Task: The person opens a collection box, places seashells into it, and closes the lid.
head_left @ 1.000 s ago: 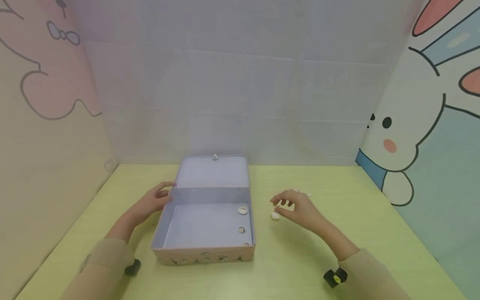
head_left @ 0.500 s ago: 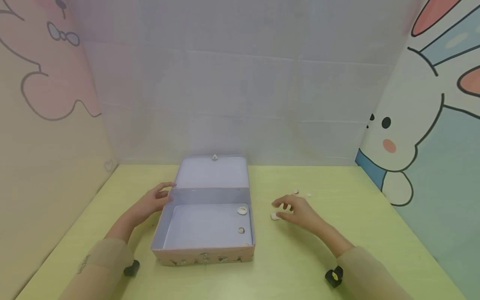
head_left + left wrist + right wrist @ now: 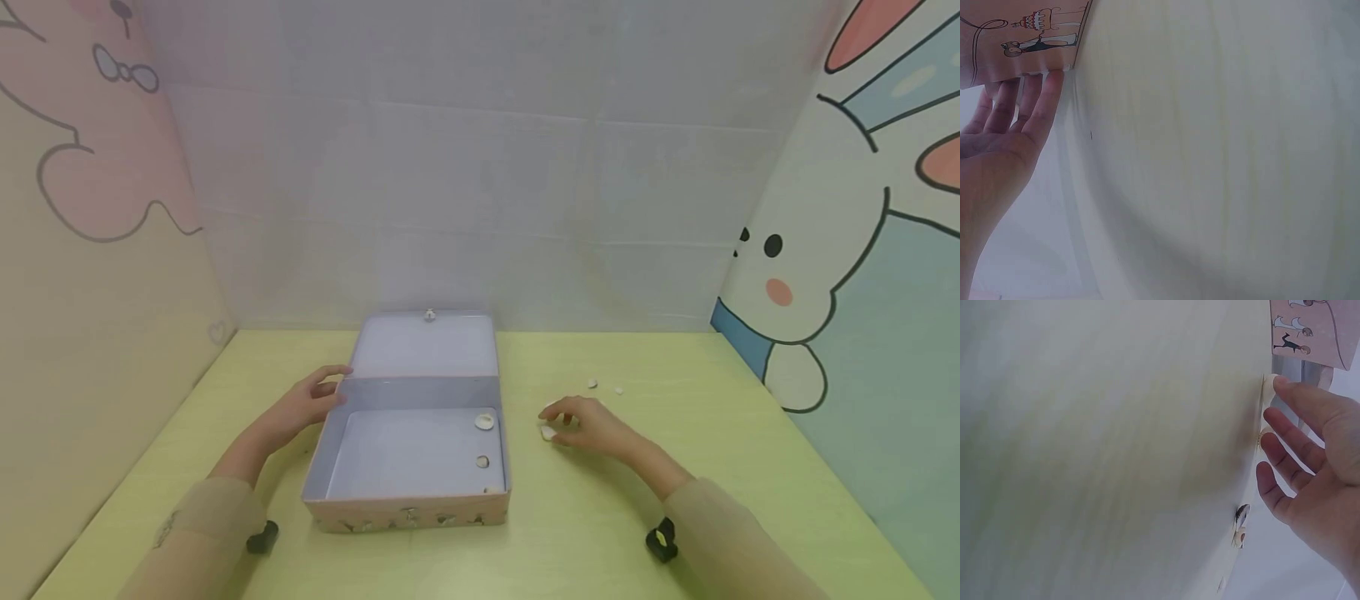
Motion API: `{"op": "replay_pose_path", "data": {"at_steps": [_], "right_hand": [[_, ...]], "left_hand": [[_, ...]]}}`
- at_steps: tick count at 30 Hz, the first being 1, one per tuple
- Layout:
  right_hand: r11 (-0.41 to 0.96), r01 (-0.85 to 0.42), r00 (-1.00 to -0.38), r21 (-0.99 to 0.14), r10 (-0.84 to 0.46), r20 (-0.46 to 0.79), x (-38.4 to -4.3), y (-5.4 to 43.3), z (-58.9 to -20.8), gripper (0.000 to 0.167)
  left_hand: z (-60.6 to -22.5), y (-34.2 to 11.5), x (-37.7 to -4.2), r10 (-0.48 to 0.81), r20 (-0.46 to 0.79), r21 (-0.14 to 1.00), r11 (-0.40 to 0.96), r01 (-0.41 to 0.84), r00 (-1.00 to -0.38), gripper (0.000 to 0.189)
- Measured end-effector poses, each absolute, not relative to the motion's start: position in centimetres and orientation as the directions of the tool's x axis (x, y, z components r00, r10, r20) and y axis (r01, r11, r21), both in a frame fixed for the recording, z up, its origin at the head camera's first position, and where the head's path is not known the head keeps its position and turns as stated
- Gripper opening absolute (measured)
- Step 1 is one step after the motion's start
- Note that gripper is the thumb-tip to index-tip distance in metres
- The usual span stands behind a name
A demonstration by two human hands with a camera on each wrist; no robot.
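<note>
A shallow tin box (image 3: 405, 510), pinkish with printed figures outside and pale inside, stands with its lid (image 3: 423, 346) laid back. Several seashells, among them a white seashell (image 3: 484, 422), lie along its right inner side. My left hand (image 3: 300, 406) rests at the box's left rear side; the left wrist view has its extended fingers (image 3: 1040, 115) against the printed wall. To the right of the box, my right hand (image 3: 596, 427) reaches down over a pale seashell (image 3: 548, 433). Its thumb touches that shell in the right wrist view (image 3: 1269, 390), and the other fingers are loosely bent.
Two small shells (image 3: 592, 383) lie farther back on the yellow table (image 3: 600, 533), beyond my right hand. A pale wall (image 3: 480, 183) closes off the back, and cartoon-printed panels (image 3: 855, 333) flank both sides. Black straps sit at both wrists.
My right hand has lowered slightly toward the near shell, and its thumb has come to it. The two rear shells now show fully. My left hand and the box have stayed put.
</note>
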State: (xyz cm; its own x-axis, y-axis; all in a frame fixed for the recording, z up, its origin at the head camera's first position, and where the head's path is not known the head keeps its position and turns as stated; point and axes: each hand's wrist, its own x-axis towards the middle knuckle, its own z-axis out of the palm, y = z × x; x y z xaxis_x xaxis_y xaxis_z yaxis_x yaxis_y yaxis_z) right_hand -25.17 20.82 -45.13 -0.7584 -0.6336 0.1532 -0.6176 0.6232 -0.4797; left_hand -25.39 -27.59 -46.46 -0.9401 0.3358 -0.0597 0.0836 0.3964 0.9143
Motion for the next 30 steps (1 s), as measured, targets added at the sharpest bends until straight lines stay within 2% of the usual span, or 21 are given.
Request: {"op": "replay_pose_path", "data": {"at_steps": [6,14,21,30], "right_hand": [[0.640,-0.601,-0.765,-0.479,-0.635,0.110,-25.7,20.8,-45.4,0.032],[0.625,-0.608,-0.744,-0.490,-0.664,0.076,-26.2,20.9,-45.5,0.033],[0.610,-0.629,-0.714,-0.483,-0.698,0.049,-26.5,20.7,-45.5,0.028],[0.622,-0.631,-0.719,-0.463,-0.693,0.048,-26.3,20.5,-45.3,0.022]], "left_hand": [[-46.4,-27.5,-25.3,0.336,-0.066,0.921,0.384,0.072,-0.939,0.059],[-46.2,-27.5,-25.3,0.336,-0.064,0.916,0.393,0.078,-0.940,0.059],[-46.2,-27.5,-25.3,0.333,-0.070,0.914,0.399,0.074,-0.940,0.058],[-46.3,-27.6,-25.3,0.334,-0.069,0.918,0.391,0.072,-0.940,0.059]]}}
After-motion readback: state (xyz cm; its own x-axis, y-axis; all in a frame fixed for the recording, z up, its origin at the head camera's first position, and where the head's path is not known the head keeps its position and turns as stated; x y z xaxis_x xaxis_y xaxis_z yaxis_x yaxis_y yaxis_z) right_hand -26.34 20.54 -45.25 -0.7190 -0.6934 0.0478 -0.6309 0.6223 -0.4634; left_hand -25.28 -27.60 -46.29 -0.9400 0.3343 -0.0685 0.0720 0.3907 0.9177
